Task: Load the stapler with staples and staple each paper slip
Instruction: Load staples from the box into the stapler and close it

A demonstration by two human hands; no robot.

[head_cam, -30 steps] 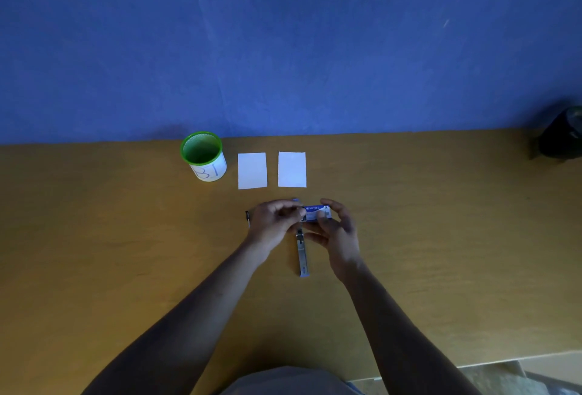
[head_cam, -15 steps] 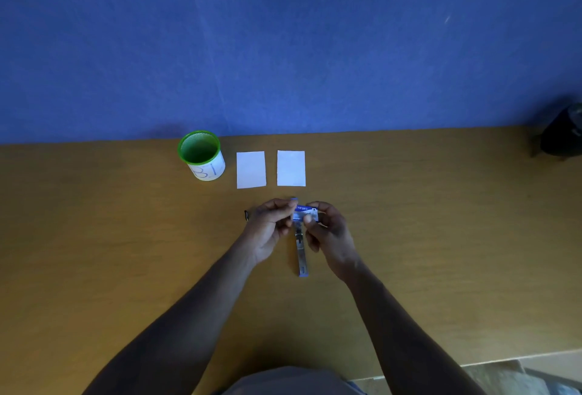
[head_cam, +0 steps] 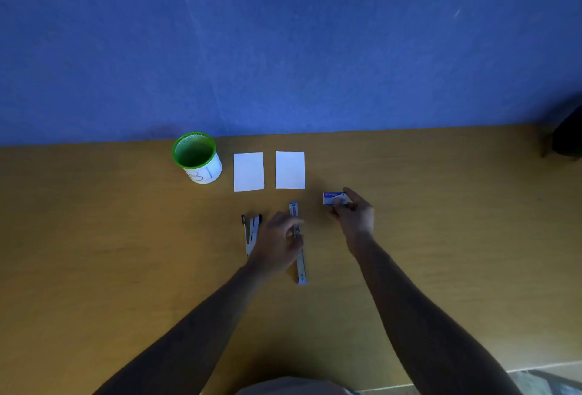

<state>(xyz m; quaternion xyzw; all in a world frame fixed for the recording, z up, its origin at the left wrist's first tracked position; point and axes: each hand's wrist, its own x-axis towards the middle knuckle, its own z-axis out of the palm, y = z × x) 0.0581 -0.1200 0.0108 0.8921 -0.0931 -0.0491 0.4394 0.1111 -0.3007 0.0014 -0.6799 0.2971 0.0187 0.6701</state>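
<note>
- Green-rimmed cup (head_cam: 196,157) stands far left on the surface (head_cam: 94,237); beside it lie 2 white paper slips (head_cam: 248,171) (head_cam: 290,170), flat and apparently unstapled.
- Nearer, the stapler body (head_cam: 251,232) lies open, just left of the left hand (head_cam: 277,245).
- That left hand's grip appears to pinch a strip of staples (head_cam: 296,231) over the long staple tray (head_cam: 299,246); blur hides the contact.
- The right hand (head_cam: 354,213) holds the staple box (head_cam: 334,199) at the surface, right of the tray.
- Judged step: loading. Next calls for seating the strip straight in the tray, then refitting the tray into the stapler.
</note>
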